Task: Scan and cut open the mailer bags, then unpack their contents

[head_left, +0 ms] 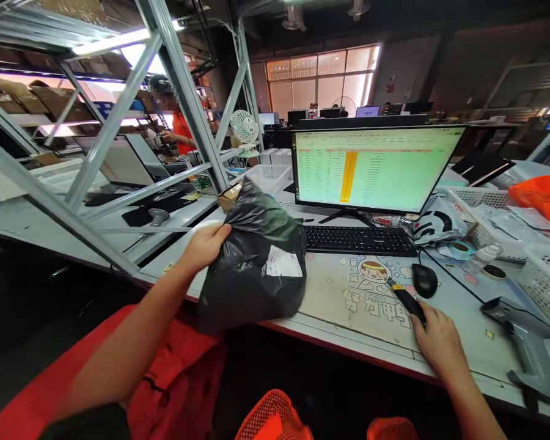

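My left hand (207, 243) grips the top left of a black plastic parcel bag (252, 263) with a white label (283, 263); the bag hangs over the desk's front edge. My right hand (436, 337) rests on the desk mat (348, 293), fingers closed round a black utility knife with a yellow band (406, 298). A black mouse (424, 280) lies just beyond that hand.
A black keyboard (357, 239) and a monitor (373, 168) showing a spreadsheet stand behind the mat. A grey barcode scanner (525, 342) lies at right. White baskets (543, 284) and orange bags (543, 195) fill the right side. Metal shelving (119, 110) rises at left; another person (179, 122) works behind it.
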### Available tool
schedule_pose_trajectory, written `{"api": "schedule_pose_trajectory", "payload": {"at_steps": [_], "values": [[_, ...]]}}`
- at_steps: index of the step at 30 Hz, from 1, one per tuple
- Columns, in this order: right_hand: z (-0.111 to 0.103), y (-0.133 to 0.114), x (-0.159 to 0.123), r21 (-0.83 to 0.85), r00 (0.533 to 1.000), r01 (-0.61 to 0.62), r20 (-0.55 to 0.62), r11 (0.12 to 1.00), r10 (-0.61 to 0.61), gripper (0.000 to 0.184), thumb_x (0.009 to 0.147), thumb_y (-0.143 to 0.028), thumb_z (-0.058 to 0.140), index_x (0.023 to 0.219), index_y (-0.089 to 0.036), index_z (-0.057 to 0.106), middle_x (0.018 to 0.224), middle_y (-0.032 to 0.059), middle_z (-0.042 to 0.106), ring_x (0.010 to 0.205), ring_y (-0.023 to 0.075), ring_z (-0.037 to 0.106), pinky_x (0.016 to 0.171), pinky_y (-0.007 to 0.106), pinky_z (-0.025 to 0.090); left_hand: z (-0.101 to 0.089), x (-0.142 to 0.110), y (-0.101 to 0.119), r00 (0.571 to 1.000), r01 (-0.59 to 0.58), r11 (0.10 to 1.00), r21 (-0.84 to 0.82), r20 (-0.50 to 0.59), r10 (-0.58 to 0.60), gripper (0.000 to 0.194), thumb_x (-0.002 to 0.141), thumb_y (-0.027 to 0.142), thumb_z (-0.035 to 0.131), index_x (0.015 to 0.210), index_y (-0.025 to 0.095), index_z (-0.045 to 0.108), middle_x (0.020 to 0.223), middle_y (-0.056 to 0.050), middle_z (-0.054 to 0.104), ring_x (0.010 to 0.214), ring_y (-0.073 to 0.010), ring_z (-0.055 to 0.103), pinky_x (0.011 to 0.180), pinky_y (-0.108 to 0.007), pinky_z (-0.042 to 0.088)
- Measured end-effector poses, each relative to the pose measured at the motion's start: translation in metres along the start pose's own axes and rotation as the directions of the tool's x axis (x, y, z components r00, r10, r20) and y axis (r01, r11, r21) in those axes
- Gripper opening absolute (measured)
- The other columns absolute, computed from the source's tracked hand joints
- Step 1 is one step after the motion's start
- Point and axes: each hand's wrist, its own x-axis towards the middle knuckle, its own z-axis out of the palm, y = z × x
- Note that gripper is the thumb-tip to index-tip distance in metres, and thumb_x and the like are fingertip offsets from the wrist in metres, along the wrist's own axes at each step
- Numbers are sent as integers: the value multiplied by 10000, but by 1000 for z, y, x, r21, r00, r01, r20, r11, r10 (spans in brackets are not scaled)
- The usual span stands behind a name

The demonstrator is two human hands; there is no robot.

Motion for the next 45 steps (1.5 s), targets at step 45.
{"api": "schedule_pose_trajectory", "payload": {"at_steps": [45], "values": [[-85,-24,37,3,989,-136,63,991,135,383,937,-418,576,1166,-172,762,908,144,697,797,269,653,739,385,522,71,13,186,713,-649,705,285,552,432,483,963,542,438,1062,165,724,1051,-122,757,918,-276,683,719,-333,431]]}}
